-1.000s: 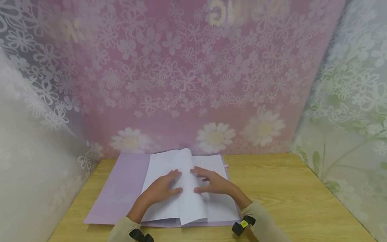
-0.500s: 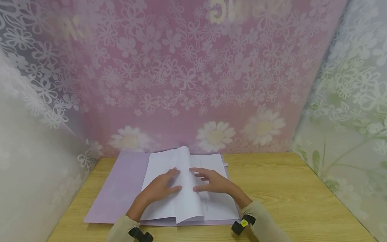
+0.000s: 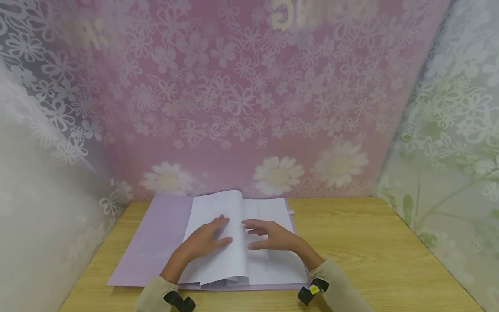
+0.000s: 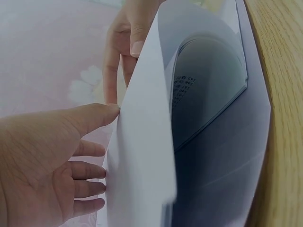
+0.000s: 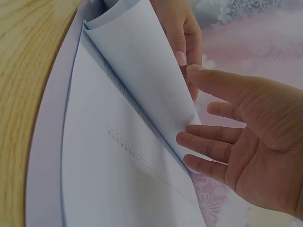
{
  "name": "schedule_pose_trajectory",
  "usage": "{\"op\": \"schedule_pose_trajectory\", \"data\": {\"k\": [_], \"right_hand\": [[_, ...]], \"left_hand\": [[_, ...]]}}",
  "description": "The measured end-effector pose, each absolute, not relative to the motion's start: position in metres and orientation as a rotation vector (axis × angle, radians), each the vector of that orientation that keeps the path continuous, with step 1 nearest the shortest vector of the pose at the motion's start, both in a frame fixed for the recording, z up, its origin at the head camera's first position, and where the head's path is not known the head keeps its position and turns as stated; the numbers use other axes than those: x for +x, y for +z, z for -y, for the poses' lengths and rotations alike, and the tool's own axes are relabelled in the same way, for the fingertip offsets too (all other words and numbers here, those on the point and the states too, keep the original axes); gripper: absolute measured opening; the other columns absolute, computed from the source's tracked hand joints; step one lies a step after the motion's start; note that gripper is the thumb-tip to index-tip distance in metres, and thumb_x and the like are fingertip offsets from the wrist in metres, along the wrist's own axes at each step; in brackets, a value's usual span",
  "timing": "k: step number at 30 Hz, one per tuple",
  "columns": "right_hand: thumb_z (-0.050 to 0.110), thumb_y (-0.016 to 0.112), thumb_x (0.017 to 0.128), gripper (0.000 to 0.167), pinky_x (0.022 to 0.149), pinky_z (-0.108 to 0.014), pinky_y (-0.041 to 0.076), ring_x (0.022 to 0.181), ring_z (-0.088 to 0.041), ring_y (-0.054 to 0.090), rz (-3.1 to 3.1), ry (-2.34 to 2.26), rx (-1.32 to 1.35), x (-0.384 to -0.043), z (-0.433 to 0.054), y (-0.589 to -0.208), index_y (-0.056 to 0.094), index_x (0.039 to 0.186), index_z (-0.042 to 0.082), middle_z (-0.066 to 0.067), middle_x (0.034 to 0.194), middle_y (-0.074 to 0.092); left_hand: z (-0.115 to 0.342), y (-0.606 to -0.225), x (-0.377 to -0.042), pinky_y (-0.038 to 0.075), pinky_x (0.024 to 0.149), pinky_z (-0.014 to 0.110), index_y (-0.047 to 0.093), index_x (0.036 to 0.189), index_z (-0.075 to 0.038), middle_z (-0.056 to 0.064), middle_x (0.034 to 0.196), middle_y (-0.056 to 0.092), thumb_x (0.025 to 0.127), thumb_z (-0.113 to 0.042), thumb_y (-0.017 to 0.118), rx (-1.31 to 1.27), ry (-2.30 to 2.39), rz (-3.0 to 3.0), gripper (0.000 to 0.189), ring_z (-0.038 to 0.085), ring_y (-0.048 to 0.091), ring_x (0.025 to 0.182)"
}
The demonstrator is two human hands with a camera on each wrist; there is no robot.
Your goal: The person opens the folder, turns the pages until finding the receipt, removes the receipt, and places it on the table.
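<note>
Across the left part of a wood-grain table [image 3: 351, 251], a lilac folder [image 3: 148, 251] lies spread, its bare cover to the left and its white sheets to the right. Along the middle, the curled pages [image 3: 235, 260] rise in a hollow roll, while the flat pages [image 3: 278, 264] lie to the right of it. Left hand [image 3: 204, 240]: placed over the left side of the roll, fingers extended and thumb held apart from them; in the left wrist view the thumb tip appears to meet the paper. Right hand [image 3: 274, 236]: placed on the roll's right side, above the flat pages, thumb and fingers likewise spread apart; whether every fingertip touches the paper cannot be told. Seen from the left wrist, small printed lines [image 4: 183, 87] show inside the hollow; seen from the right wrist, a row of print [image 5: 135, 153], too blurred to read, crosses the flat pages. Both forearms wear beige sleeves [image 3: 339, 284] with black wrist devices [image 3: 179, 300]. Behind the table stands a pink flowered backdrop [image 3: 241, 99], with large daisies [image 3: 278, 175] along its lower part
</note>
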State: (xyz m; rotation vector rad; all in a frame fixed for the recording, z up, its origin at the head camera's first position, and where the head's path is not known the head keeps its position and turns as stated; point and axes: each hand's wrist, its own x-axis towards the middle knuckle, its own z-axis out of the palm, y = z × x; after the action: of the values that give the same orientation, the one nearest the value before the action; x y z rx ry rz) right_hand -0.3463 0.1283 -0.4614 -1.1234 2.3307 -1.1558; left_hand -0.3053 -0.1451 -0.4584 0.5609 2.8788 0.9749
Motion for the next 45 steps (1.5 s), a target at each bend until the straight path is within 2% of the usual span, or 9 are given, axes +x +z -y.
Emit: {"op": "schedule_pose_trajectory", "data": {"k": [6, 15, 20, 28, 38, 45], "right_hand": [[0.033, 0.075, 0.094, 0.069, 0.113, -0.054, 0.047, 0.134, -0.033, 0.059, -2.336, -1.119, -1.149, -0.343, -0.125, -0.46, 0.046, 0.153, 0.012, -0.01, 0.155, 0.051], [0.037, 0.072, 0.095, 0.064, 0.111, -0.049, 0.049, 0.135, -0.029, 0.058, -2.387, -1.0, -1.185, -0.341, -0.122, -0.461, 0.05, 0.151, 0.014, -0.004, 0.155, 0.053], [0.039, 0.072, 0.095, 0.065, 0.111, -0.045, 0.05, 0.142, -0.026, 0.051, -2.392, -0.942, -1.206, -0.338, -0.12, -0.461, 0.051, 0.151, 0.016, -0.001, 0.158, 0.049], [0.038, 0.074, 0.094, 0.065, 0.112, -0.048, 0.049, 0.148, -0.026, 0.044, -2.368, -0.928, -1.197, -0.334, -0.118, -0.46, 0.051, 0.151, 0.017, -0.003, 0.162, 0.043], [0.038, 0.074, 0.093, 0.064, 0.112, -0.045, 0.048, 0.149, -0.022, 0.042, -2.372, -0.92, -1.18, -0.333, -0.117, -0.464, 0.052, 0.151, 0.02, 0.003, 0.162, 0.042], [0.038, 0.074, 0.094, 0.067, 0.11, -0.044, 0.05, 0.147, -0.023, 0.045, -2.381, -0.93, -1.208, -0.332, -0.118, -0.462, 0.05, 0.152, 0.016, 0.001, 0.16, 0.045]], "left_hand": [[0.145, -0.457, -0.306, 0.036, 0.12, 0.057, 0.045, 0.153, -0.006, 0.02, 0.162, 0.038, 0.096, -0.043, 0.07, 0.564, 0.996, -2.871, 0.072, 0.039, 0.037, 0.15], [0.145, -0.456, -0.308, 0.035, 0.121, 0.056, 0.046, 0.153, -0.006, 0.019, 0.163, 0.036, 0.096, -0.042, 0.07, 0.611, 0.949, -2.881, 0.072, 0.038, 0.035, 0.152], [0.143, -0.457, -0.309, 0.033, 0.122, 0.056, 0.047, 0.153, -0.006, 0.018, 0.164, 0.036, 0.094, -0.041, 0.073, 0.593, 0.946, -2.868, 0.073, 0.038, 0.033, 0.153], [0.144, -0.457, -0.304, 0.033, 0.121, 0.057, 0.049, 0.151, -0.006, 0.018, 0.163, 0.037, 0.093, -0.039, 0.074, 0.567, 0.924, -2.873, 0.071, 0.038, 0.033, 0.152], [0.145, -0.46, -0.304, 0.035, 0.12, 0.058, 0.05, 0.149, -0.004, 0.021, 0.161, 0.038, 0.093, -0.039, 0.074, 0.548, 0.902, -2.852, 0.07, 0.041, 0.037, 0.15], [0.146, -0.463, -0.305, 0.034, 0.121, 0.057, 0.049, 0.15, -0.005, 0.02, 0.162, 0.037, 0.093, -0.038, 0.074, 0.536, 0.898, -2.839, 0.071, 0.039, 0.036, 0.151]]}}
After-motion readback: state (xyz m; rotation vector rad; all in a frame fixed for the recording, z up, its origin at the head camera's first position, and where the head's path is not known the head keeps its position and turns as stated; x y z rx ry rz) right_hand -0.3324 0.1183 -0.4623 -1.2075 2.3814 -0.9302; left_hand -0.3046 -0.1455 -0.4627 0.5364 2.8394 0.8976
